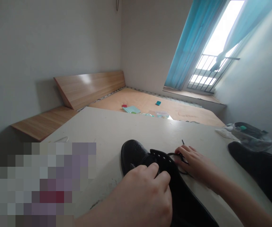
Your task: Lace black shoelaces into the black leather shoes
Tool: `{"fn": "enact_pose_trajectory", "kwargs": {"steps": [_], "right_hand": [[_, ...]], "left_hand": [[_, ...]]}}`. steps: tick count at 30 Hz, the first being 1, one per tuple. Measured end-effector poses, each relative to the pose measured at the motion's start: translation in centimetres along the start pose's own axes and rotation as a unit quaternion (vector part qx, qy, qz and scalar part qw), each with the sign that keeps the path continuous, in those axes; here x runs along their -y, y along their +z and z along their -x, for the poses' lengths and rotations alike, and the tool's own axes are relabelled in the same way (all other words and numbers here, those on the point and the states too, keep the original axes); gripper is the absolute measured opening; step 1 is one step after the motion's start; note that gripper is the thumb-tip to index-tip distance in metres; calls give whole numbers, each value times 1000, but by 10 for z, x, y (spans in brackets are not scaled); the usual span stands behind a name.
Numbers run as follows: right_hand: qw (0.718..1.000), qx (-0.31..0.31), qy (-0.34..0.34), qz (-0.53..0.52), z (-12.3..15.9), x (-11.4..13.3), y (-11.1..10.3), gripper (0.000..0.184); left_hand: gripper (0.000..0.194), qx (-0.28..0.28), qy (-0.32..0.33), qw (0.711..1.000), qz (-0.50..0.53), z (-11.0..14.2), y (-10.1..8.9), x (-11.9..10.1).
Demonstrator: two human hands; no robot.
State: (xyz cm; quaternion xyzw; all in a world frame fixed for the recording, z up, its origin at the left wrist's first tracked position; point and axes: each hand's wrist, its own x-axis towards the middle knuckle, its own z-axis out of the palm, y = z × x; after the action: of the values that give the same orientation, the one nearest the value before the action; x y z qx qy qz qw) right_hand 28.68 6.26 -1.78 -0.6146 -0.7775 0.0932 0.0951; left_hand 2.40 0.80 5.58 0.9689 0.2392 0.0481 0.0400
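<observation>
A black lace-up shoe (136,153) lies on a pale table (107,132), its toe pointing away from me. My left hand (143,195) rests over the shoe's lacing area, fingers curled and pinched on the black lace near the eyelets. My right hand (195,162) lies on the table just right of the shoe, fingers closed around a loop of the black shoelace (182,143), whose end trails across the tabletop.
A dark garment (263,170) and a clear plastic bag with small items (249,135) sit at the table's right edge. A blurred patch covers the lower left. Beyond the table are a bare wooden bed platform (150,105) with small teal items, a headboard, and a curtained window.
</observation>
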Motion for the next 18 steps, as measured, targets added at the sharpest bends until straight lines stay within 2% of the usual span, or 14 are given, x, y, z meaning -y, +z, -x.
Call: {"fn": "enact_pose_trajectory", "kwargs": {"steps": [2,4,7,10,12,14,15,16,18], "right_hand": [[1000,4,-4,-25,-1,1,2,11],[998,7,-5,-70,-3,4,2,12],[983,34,-10,-183,-5,12,-3,26],[952,60,-26,-300,1,24,-13,41],[919,68,-32,-388,9,34,-19,43],[873,87,-37,-479,18,46,-22,40],[856,95,-40,-507,22,52,-23,38],[850,97,-44,-515,26,58,-23,38],[877,76,-56,-472,32,68,-22,41]], "left_hand": [[20,5,19,1000,6,2,-3,0],[18,26,44,999,12,3,-8,1],[14,89,71,993,41,1,-21,4],[10,138,69,981,117,-2,-35,7],[6,92,-32,983,157,-3,-41,10],[20,-20,-126,978,166,-3,-42,11],[29,-67,-146,973,166,-3,-41,12],[34,-97,-157,968,168,-3,-39,13],[38,-90,-154,966,188,-4,-34,13]]}}
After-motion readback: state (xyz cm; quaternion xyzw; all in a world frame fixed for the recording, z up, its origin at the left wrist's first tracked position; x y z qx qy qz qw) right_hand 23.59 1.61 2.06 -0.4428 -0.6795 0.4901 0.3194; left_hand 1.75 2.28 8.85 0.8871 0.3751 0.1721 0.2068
